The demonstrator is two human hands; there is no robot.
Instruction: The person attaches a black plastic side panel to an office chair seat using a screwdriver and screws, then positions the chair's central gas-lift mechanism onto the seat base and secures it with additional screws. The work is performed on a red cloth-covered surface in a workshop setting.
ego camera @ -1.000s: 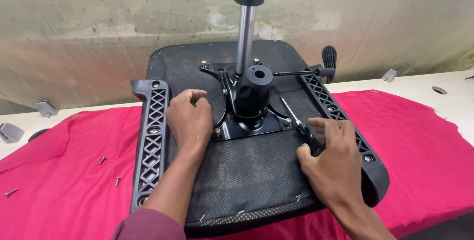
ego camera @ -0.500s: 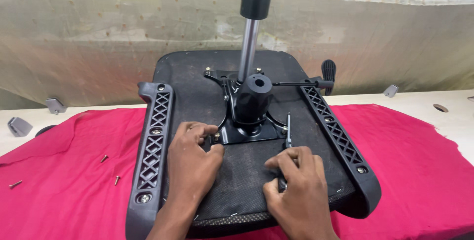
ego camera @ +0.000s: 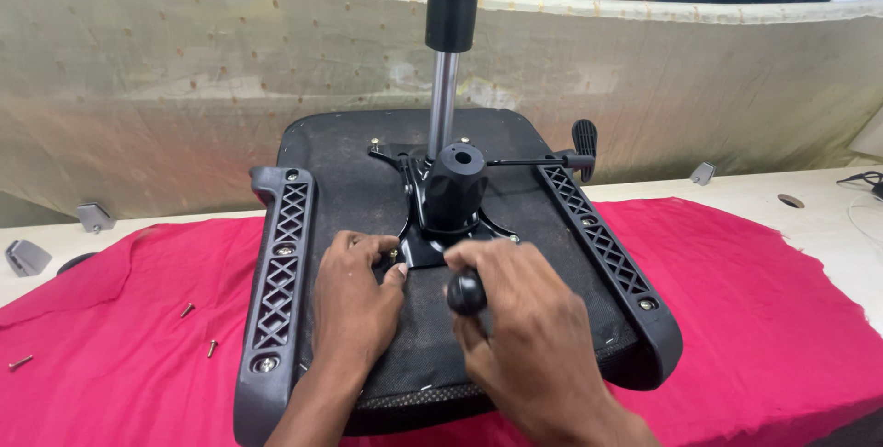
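On the red cloth (ego camera: 763, 318), an upturned chair seat (ego camera: 368, 180) is being steadied by the left hand (ego camera: 354, 304), fingers curled near the mechanism plate (ego camera: 418, 249), prob. pinching a screw; right hand (ego camera: 529, 346) is being wrapped round a screwdriver handle (ego camera: 466, 292).

An upturned black chair seat (ego camera: 368, 180) lies on a red cloth (ego camera: 763, 318) spread over the worktop (ego camera: 809, 189). At the seat's centre, the left hand (ego camera: 354, 304) presses its fingertips beside the black metal mechanism plate (ego camera: 432, 245), while the right hand (ego camera: 529, 337) grips a black-handled screwdriver (ego camera: 466, 292) just in front of it. Loose screws (ego camera: 198, 327) lie on the cloth left of the seat.
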